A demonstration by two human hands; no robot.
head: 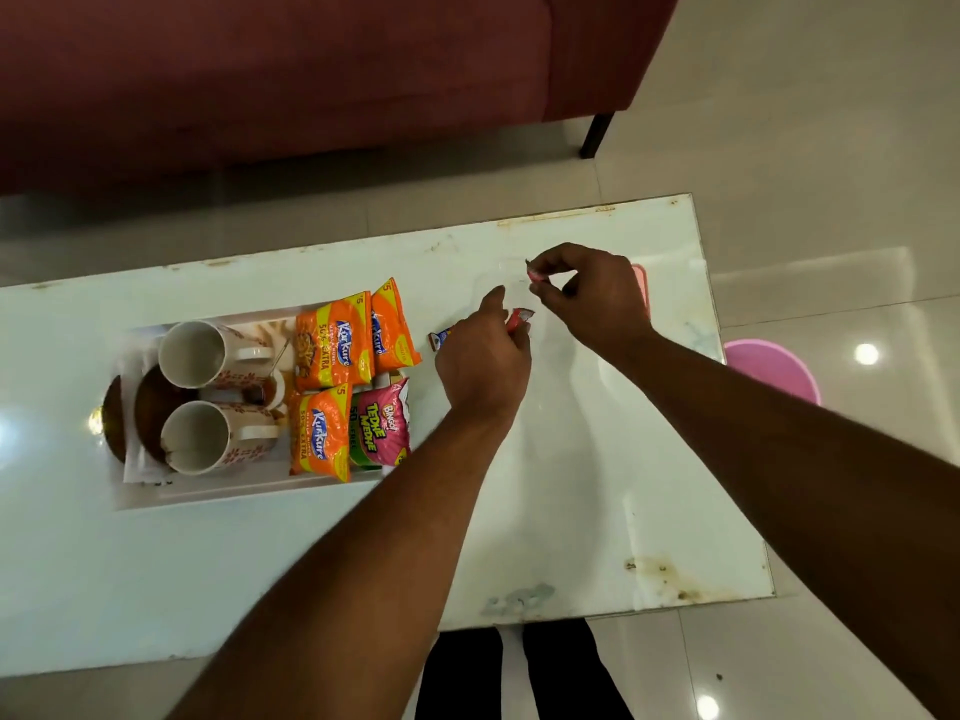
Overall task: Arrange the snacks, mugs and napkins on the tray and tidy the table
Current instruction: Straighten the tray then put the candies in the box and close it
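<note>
A white tray (218, 493) on the glass table holds two patterned mugs (208, 353) (208, 436) lying on their sides, white napkins (136, 459), three orange snack packets (332, 340) and a pink snack packet (382, 426). My left hand (480, 363) hovers just right of the tray, closed on a small red wrapper (521, 318). A blue and orange wrapper piece (440, 339) shows at its left edge. My right hand (592, 296) pinches a small pink wrapper scrap (534, 275) above the table's far right part.
A dark red sofa (260, 70) stands beyond the table. A pink bin (774, 368) sits on the floor past the table's right edge (717, 314). Brown round objects (148, 407) lie under the mugs. Stains mark the table's near right corner (660, 574).
</note>
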